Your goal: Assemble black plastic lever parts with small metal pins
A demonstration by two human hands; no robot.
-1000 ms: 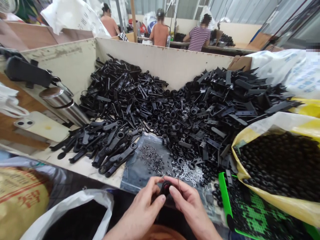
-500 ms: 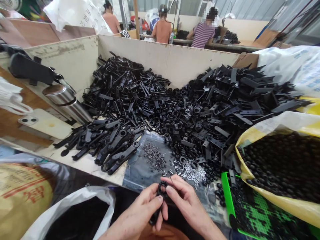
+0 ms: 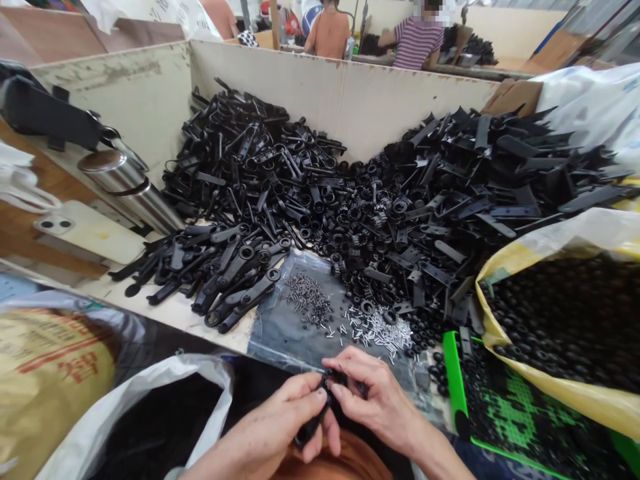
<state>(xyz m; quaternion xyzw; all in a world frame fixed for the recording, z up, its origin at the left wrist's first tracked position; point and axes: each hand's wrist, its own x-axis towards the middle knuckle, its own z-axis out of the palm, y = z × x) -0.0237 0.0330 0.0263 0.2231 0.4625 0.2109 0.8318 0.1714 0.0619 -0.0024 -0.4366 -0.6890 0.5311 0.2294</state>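
Observation:
Both my hands are low in the middle of the view, close together over my lap. My left hand (image 3: 280,420) grips the long part of a black plastic lever (image 3: 311,427). My right hand (image 3: 375,400) pinches the lever's ringed end between its fingers, and the fingers hide most of that end. Just beyond my hands lies a clear plastic bag (image 3: 295,333) holding small dark pins (image 3: 307,300) and loose silver metal pins (image 3: 377,330). A large heap of black plastic levers and rings (image 3: 320,200) fills the board-walled bin behind it.
A steel flask (image 3: 130,193) and white phone (image 3: 90,230) lie at left. A yellow-and-white sack of black rings (image 3: 560,313) and green crate (image 3: 453,387) stand at right. A white bag (image 3: 145,420) sits at lower left. Several co-workers sit beyond the bin wall (image 3: 340,93).
The black lever now shows more clearly, its long part pointing down-left between my hands. My hands have come closer together. The whole scene has shifted upward in view.

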